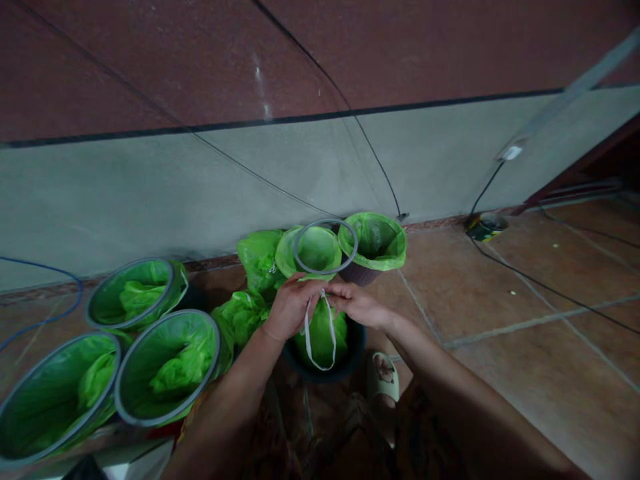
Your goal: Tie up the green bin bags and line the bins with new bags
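My left hand (293,308) and my right hand (361,303) meet over a dark bin (360,353), fingers pinched together at the gathered top of a green plastic bag (323,333). A white drawstring (308,343) hangs in a loop from between them, down over the bag. The bag sits inside the bin. Just beyond my hands, a loose grey ring (325,272) rests across two green-lined bins. How the fingertips grip the drawstring is partly hidden.
On the left stand three green-lined bins with grey rims (120,393). Tied green bags (257,253) lie by the wall. Behind my hands is a lined brown bin (360,273). A can (486,227) and black cable (550,283) are at right; a slippered foot (383,377) is below.
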Demonstrator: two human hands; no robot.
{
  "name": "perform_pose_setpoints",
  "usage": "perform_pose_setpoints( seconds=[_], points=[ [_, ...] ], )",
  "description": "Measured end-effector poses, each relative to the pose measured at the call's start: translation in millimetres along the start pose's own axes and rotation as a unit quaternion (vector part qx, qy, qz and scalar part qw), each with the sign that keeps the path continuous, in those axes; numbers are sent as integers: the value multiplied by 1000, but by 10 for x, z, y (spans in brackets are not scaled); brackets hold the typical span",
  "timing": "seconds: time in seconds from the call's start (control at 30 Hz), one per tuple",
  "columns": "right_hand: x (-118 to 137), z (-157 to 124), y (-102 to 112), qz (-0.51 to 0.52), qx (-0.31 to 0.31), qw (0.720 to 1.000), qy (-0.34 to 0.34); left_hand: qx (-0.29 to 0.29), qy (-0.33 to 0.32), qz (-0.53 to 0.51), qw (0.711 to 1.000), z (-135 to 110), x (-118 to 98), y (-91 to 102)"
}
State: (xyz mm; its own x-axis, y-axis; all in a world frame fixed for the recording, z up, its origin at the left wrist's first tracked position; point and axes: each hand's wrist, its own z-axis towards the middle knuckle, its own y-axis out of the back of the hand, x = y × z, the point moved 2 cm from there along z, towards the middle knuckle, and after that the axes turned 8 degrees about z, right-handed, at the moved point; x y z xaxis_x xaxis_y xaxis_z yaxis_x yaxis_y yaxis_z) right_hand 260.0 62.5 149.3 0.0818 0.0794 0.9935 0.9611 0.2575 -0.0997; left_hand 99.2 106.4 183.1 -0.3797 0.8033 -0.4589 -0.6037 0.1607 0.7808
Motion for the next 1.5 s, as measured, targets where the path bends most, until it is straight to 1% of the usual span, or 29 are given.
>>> perform_pose_setpoints(
  seconds=[0.07,0.17,0.23,0.3,0.4,0.5,0.57,0.7,0.83,0.93,1.07,1.17,1.2,1.27,1.37,1.43,1.5],
  points=[
    [38,-2,-19,36,-8,999,-8,-34,-2,-10,999,-16,12,2],
    [96,-2,-27,44,-18,999,-10,-68,-6,-42,997,-37,4,-21],
    [128,-11,-22,40,-14,999,-9,-94,19,-66,993,-40,-5,-37],
    [145,-24,-3,35,-17,999,-13,-121,58,-90,987,-32,-15,-47],
    [144,-30,55,33,-45,998,-12,-138,101,-140,975,-5,-44,-55],
    [138,-17,125,43,-61,997,23,-127,130,-211,961,24,-65,-74],
    [140,-11,158,55,-43,997,35,-116,149,-258,947,37,-66,-96],
    [166,-19,175,72,-5,997,21,-98,191,-356,910,49,-62,-142],
    [205,-34,127,77,4,997,11,-60,218,-422,878,56,-86,-152],
    [232,-46,100,88,-21,996,15,-41,238,-438,866,63,-101,-160],
    [233,-66,109,103,-75,992,-4,-40,279,-420,863,70,-84,-210],
    [194,-52,112,105,-78,991,-17,-31,311,-395,864,65,-58,-254],
    [180,-41,119,87,-84,993,-11,-31,318,-389,864,62,-49,-263],
    [162,-18,152,7,-119,993,21,-32,327,-387,861,53,-34,-278],
    [147,-3,225,-129,-169,974,77,-34,337,-399,852,39,-16,-302],
    [113,-6,278,-151,-174,971,69,-47,352,-407,841,29,-7,-315],
    [60,-17,331,-133,-167,976,29,-70,373,-417,826,20,-5,-321]
  ],
)
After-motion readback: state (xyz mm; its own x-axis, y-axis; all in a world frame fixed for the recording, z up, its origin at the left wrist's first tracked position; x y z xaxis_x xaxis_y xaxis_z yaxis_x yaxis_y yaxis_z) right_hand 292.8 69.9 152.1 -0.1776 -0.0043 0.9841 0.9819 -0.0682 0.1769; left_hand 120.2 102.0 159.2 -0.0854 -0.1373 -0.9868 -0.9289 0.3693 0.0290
